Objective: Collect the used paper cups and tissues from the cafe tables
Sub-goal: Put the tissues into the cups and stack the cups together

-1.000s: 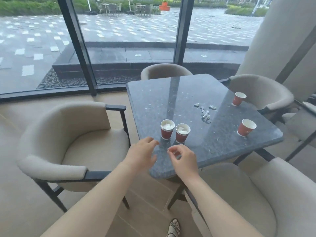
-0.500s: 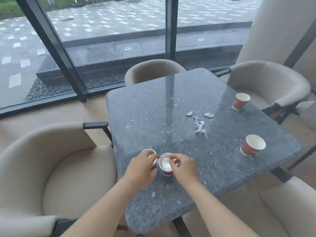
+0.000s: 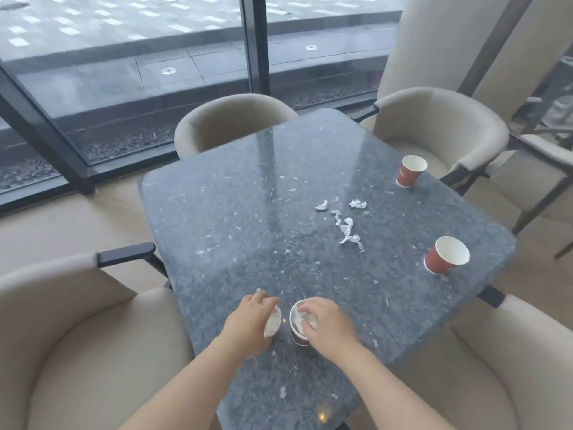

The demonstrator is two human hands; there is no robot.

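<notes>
Two red paper cups stuffed with white tissue stand close together near the front of the dark stone table [image 3: 235, 218]. My left hand [image 3: 248, 321] grips the left cup [image 3: 273, 322], hiding most of it. My right hand [image 3: 325, 327] holds the right cup [image 3: 297, 324] from its right side, fingers curled over the rim onto the tissue. Two more red cups, both empty, stand at the table's right edge: a far one [image 3: 410, 172] and a nearer one [image 3: 445, 257]. Several twisted white tissue scraps [image 3: 345, 223] lie between them and the table's middle.
Four beige armchairs ring the table: one at the left front [image 3: 77, 336], one behind [image 3: 229, 119], one at the right rear [image 3: 440, 125], one at the right front [image 3: 511, 367]. Floor-to-ceiling windows with dark frames [image 3: 257, 41] stand beyond.
I have moved closer over the table. Both hands went from hovering in front of the two near cups to holding one cup each; my right fingers now curl over the rim.
</notes>
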